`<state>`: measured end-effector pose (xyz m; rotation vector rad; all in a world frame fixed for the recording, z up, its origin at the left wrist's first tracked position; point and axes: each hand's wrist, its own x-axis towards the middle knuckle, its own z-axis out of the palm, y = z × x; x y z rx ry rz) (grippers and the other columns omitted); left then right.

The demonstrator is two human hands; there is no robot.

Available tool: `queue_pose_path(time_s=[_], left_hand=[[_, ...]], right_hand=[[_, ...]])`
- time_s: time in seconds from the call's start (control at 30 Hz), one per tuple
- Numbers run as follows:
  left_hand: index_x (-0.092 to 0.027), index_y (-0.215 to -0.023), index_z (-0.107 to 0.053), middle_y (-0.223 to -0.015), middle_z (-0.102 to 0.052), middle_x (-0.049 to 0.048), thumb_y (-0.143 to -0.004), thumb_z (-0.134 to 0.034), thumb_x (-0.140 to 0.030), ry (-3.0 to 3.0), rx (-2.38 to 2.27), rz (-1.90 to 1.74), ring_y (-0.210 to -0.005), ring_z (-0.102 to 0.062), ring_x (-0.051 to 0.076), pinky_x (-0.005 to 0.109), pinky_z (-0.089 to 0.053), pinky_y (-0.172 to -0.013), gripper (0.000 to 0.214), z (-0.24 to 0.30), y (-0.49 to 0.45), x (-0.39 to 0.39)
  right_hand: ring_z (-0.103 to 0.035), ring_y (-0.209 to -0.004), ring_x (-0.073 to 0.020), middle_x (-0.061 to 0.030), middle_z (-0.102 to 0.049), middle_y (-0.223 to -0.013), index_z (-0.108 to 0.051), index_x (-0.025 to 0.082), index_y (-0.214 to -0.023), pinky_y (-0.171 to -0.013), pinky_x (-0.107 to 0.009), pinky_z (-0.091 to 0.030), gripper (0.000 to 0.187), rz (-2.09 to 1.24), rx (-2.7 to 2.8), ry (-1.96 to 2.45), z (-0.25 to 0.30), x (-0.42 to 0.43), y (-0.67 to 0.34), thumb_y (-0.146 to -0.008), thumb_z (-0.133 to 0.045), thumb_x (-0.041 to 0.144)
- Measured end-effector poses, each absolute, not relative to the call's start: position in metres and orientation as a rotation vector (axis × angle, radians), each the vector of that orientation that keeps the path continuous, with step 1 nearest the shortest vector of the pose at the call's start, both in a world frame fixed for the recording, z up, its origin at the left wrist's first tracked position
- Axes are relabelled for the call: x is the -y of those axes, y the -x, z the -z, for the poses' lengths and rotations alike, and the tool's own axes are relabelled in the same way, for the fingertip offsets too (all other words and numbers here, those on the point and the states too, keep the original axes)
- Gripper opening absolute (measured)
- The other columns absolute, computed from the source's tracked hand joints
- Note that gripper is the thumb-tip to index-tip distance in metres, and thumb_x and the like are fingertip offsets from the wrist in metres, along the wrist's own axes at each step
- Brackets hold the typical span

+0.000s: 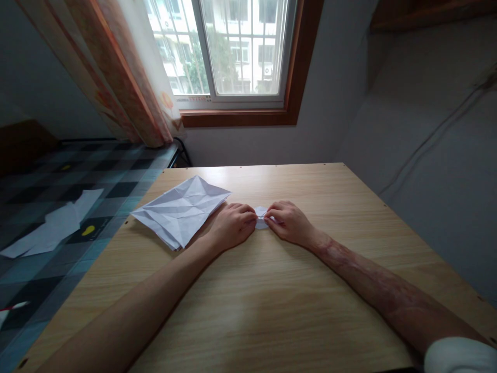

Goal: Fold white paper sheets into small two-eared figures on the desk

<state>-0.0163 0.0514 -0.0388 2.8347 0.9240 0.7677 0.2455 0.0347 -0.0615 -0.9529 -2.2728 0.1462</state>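
Observation:
A small piece of folded white paper lies at the middle of the wooden table, between my two hands. My left hand is closed, its fingertips pinching the paper's left side. From the right, my right hand pinches the opposite side with thumb and fingers. Much of the folded paper is hidden under the fingers, so its full shape does not show. Just left of my left hand rests a stack of creased white paper sheets.
The light wooden table stands before a barred window. To the left, a bed with a checked cover carries white paper pieces. An orange-patterned curtain hangs beside the window. A cable runs down the right wall.

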Motion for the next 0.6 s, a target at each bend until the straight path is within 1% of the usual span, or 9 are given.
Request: queue_pose_path(time_s=[0.07, 0.17, 0.27, 0.33, 0.43, 0.47, 0.53, 0.6], left_hand=[[-0.024, -0.105, -0.080, -0.111, -0.083, 0.0048, -0.105, -0.063, -0.025, -2.824, -0.940, -0.780, -0.104, -0.077, 0.024, 0.042, -0.055, -0.102, 0.017, 0.0385, 0.0154, -0.0518], [-0.023, -0.105, -0.079, -0.109, -0.083, 0.0055, -0.107, -0.062, -0.027, -2.767, -1.002, -0.806, -0.099, -0.078, 0.024, 0.039, -0.058, -0.095, 0.017, 0.0400, 0.0150, -0.0528], [-0.025, -0.111, -0.080, -0.118, -0.082, 0.0061, -0.104, -0.063, -0.024, -2.691, -1.018, -0.855, -0.099, -0.078, 0.023, 0.036, -0.060, -0.090, 0.018, 0.0421, 0.0154, -0.0537], [-0.026, -0.111, -0.082, -0.123, -0.083, 0.0055, -0.102, -0.063, -0.020, -2.705, -0.956, -0.844, -0.105, -0.079, 0.023, 0.038, -0.061, -0.094, 0.021, 0.0431, 0.0155, -0.0541], [-0.026, -0.109, -0.083, -0.121, -0.084, 0.0043, -0.097, -0.066, -0.017, -2.753, -0.918, -0.798, -0.109, -0.078, 0.025, 0.043, -0.059, -0.100, 0.022, 0.0435, 0.0147, -0.0538], [-0.027, -0.108, -0.083, -0.121, -0.084, 0.0042, -0.096, -0.068, -0.018, -2.755, -0.929, -0.795, -0.109, -0.078, 0.026, 0.044, -0.059, -0.101, 0.021, 0.0434, 0.0144, -0.0535], [-0.027, -0.108, -0.083, -0.121, -0.084, 0.0044, -0.096, -0.070, -0.020, -2.750, -0.942, -0.794, -0.108, -0.078, 0.026, 0.045, -0.058, -0.102, 0.019, 0.0432, 0.0139, -0.0532], [-0.027, -0.107, -0.082, -0.120, -0.084, 0.0052, -0.101, -0.067, -0.024, -2.746, -0.937, -0.786, -0.107, -0.078, 0.025, 0.044, -0.058, -0.100, 0.016, 0.0434, 0.0139, -0.0534]], right_hand=[[-0.069, -0.092, -0.0238, -0.0054, -0.076, -0.097, -0.076, 0.024, -0.099, -0.091, -0.040, -0.051, 0.009, -0.142, 2.247, 0.972, 0.0631, -0.0361, -0.2457, -0.106, -0.071, 0.025], [-0.068, -0.091, -0.0228, -0.0048, -0.076, -0.097, -0.076, 0.024, -0.105, -0.091, -0.039, -0.050, 0.005, -0.154, 2.236, 0.992, 0.0629, -0.0366, -0.2460, -0.105, -0.072, 0.022], [-0.069, -0.095, -0.0242, -0.0060, -0.076, -0.102, -0.077, 0.025, -0.109, -0.092, -0.040, -0.052, 0.008, -0.157, 2.248, 0.979, 0.0613, -0.0361, -0.2462, -0.106, -0.071, 0.021], [-0.069, -0.103, -0.0258, -0.0076, -0.077, -0.109, -0.078, 0.027, -0.107, -0.094, -0.041, -0.054, 0.010, -0.151, 2.250, 0.965, 0.0603, -0.0358, -0.2460, -0.105, -0.070, 0.021], [-0.070, -0.115, -0.0278, -0.0095, -0.077, -0.125, -0.078, 0.027, -0.106, -0.102, -0.045, -0.056, 0.011, -0.180, 2.235, 0.957, 0.0600, -0.0358, -0.2453, -0.103, -0.072, 0.018], [-0.071, -0.117, -0.0282, -0.0097, -0.077, -0.127, -0.078, 0.026, -0.107, -0.104, -0.046, -0.056, 0.011, -0.196, 2.232, 0.954, 0.0603, -0.0360, -0.2451, -0.102, -0.072, 0.018], [-0.073, -0.117, -0.0284, -0.0092, -0.080, -0.126, -0.078, 0.026, -0.105, -0.106, -0.047, -0.056, 0.009, -0.219, 2.240, 0.945, 0.0612, -0.0367, -0.2451, -0.102, -0.072, 0.019], [-0.074, -0.114, -0.0282, -0.0080, -0.082, -0.123, -0.078, 0.026, -0.101, -0.105, -0.048, -0.056, 0.008, -0.212, 2.255, 0.950, 0.0624, -0.0377, -0.2456, -0.102, -0.073, 0.020]])
